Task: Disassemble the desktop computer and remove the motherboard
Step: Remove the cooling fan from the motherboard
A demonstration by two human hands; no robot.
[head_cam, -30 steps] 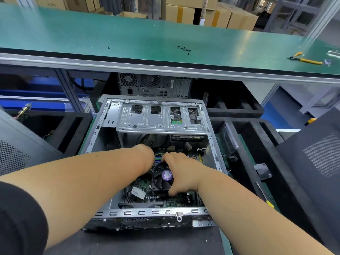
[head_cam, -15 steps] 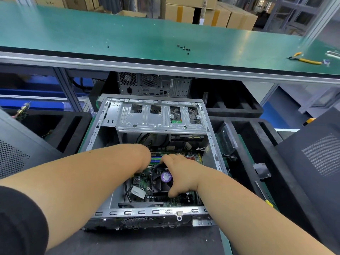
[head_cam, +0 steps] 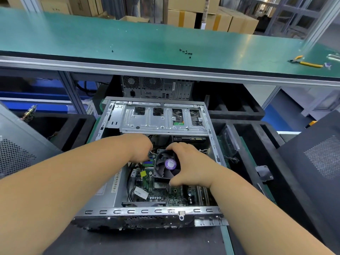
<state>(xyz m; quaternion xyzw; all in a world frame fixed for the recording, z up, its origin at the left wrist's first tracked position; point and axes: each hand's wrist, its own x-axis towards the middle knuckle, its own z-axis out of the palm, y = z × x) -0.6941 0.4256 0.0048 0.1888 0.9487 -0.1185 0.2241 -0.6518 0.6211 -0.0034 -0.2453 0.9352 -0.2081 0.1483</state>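
An open desktop case [head_cam: 147,211] lies on its side before me, its drive cage [head_cam: 161,118] at the far end. Inside sits the green motherboard [head_cam: 161,195]. My right hand [head_cam: 191,166] grips the black cooler fan [head_cam: 164,165] with the purple hub label, fingers over its far edge and thumb at its near edge; the fan is tilted up off the board. My left hand [head_cam: 138,150] reaches in to the fan's left, fingertips pinching at thin wires by the green slots; the fingers are mostly hidden behind the hand.
A green workbench [head_cam: 128,39] spans the back with several loose black screws [head_cam: 185,52] and yellow-handled pliers [head_cam: 305,62]. Another computer tower [head_cam: 156,88] stands under it. Grey side panels lean at left [head_cam: 16,150] and right [head_cam: 316,155]. Black foam trays surround the case.
My right hand has lifted the cooler fan up and away from the motherboard, tilting it. My left hand has shifted forward to the wires beside the fan.
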